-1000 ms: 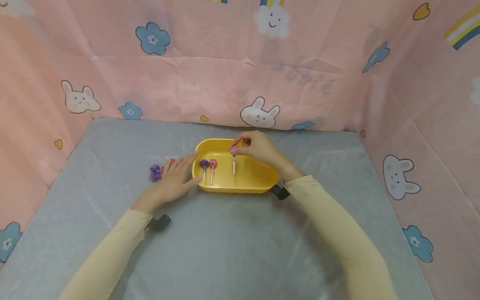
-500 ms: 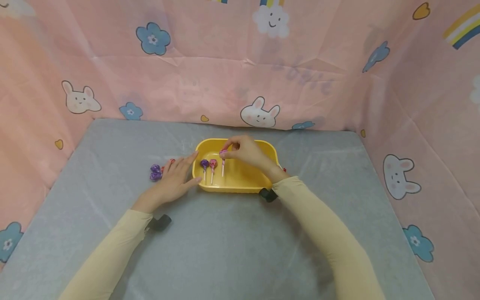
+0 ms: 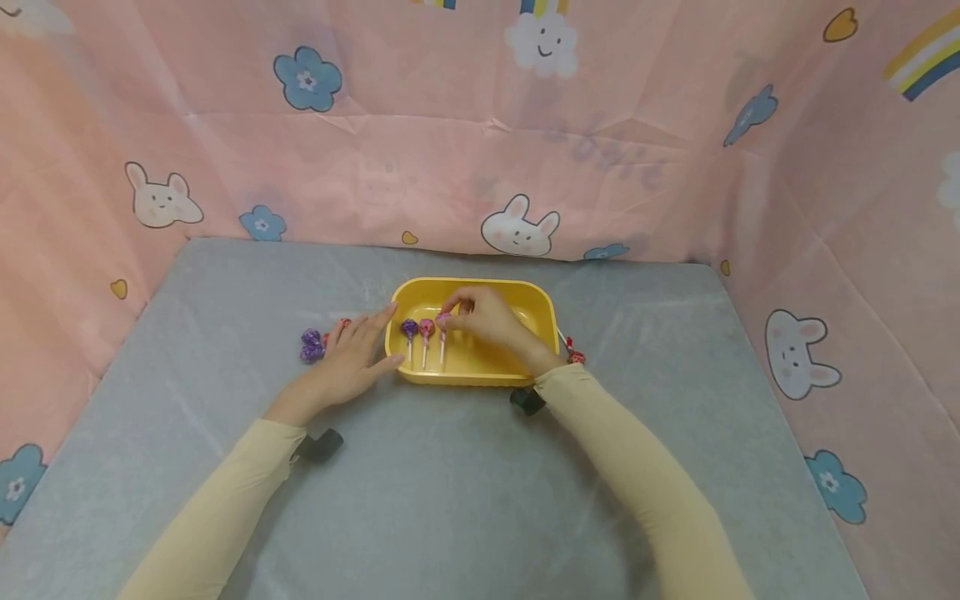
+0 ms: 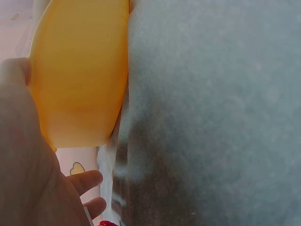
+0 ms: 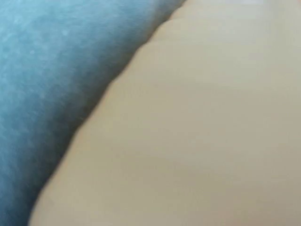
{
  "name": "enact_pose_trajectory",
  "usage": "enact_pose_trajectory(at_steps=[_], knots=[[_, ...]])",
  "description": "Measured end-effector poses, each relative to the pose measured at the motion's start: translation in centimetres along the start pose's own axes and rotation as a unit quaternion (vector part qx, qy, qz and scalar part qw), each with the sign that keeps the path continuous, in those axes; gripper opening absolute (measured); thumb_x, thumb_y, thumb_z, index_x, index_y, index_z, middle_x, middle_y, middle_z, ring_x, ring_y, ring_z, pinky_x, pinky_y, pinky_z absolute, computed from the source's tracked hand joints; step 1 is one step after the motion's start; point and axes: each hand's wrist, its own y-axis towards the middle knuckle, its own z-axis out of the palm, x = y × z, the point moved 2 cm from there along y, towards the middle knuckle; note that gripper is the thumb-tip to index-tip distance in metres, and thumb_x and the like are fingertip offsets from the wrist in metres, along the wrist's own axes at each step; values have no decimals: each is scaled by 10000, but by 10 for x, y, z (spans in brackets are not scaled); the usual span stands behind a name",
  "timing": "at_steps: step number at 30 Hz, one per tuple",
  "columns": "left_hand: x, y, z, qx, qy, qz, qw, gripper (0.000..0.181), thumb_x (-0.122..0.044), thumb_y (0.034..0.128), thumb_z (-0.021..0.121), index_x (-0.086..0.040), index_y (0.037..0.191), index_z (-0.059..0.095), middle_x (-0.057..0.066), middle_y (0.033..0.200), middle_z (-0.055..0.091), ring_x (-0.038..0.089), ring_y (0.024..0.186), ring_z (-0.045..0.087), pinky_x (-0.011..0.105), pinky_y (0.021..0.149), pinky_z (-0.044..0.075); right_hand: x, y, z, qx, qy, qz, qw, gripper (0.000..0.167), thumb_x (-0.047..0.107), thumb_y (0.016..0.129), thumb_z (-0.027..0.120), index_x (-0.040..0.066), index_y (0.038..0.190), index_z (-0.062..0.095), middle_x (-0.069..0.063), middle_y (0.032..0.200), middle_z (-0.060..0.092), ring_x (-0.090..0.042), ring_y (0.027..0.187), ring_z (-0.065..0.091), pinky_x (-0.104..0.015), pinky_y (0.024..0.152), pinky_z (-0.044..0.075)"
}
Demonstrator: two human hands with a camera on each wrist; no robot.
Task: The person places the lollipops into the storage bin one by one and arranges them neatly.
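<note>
A yellow tray [image 3: 480, 380] stands on the grey table. In its left part lie a dark purple lollipop [image 3: 408, 328] and a pink lollipop [image 3: 426, 328], side by side with their sticks toward the front. Just right of them, the right hand [image 3: 491, 321] pinches a pink-purple lollipop [image 3: 442, 340] by its head, stick toward the front. The left hand [image 3: 337, 360] rests at the tray's left end, fingers spread and straight; in the left wrist view this hand [image 4: 33, 155] touches the yellow tray wall [image 4: 82, 75]. The right wrist view shows only a sleeve and cloth.
Purple lollipops [image 3: 311, 346] and a red one [image 3: 344, 322] lie left of the tray, partly behind the left hand. Another red lollipop [image 3: 575, 356] lies by the tray's right end. A pink patterned cloth [image 3: 405, 167] hangs behind the table.
The right hand has moved left and lower over the tray with the pink-purple lollipop, which is now beside the pink one. More of the red lollipop at the right shows. The left hand has stayed still.
</note>
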Motion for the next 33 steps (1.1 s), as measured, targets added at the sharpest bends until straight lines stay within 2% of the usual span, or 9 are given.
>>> enact_pose_trajectory(at_steps=[4,10,24,33], knots=[[0,0,0,-21,14,17,10000,818,-591,990,436,-356,1586,-73,134,1671,151,440,1533,84,631,1212,-84,-4,0,4,18,82,-97,9999,161,229,848,788,113,947,736,-7,710,538,-131,596,485,-197,520,373],[0,0,1,-28,26,-6,10000,819,-584,992,440,-361,1584,-80,138,1670,153,440,1532,85,634,1211,-85,-7,-1,9,149,376,48,9992,162,230,863,777,108,950,719,-30,752,559,-142,579,507,-211,516,456],[0,1,1,-30,75,4,10000,817,-585,993,437,-353,1587,-75,142,1665,170,445,1529,98,641,1211,-75,-19,4,18,337,226,408,9983,177,304,868,768,168,963,706,-38,843,590,-187,744,547,-229,618,462],[0,1,1,-34,71,8,10000,818,-589,992,434,-350,1587,-74,144,1665,171,444,1529,96,640,1211,-78,-21,5,19,242,136,347,9990,190,312,872,764,159,966,701,-39,829,580,-190,744,540,-237,619,430]])
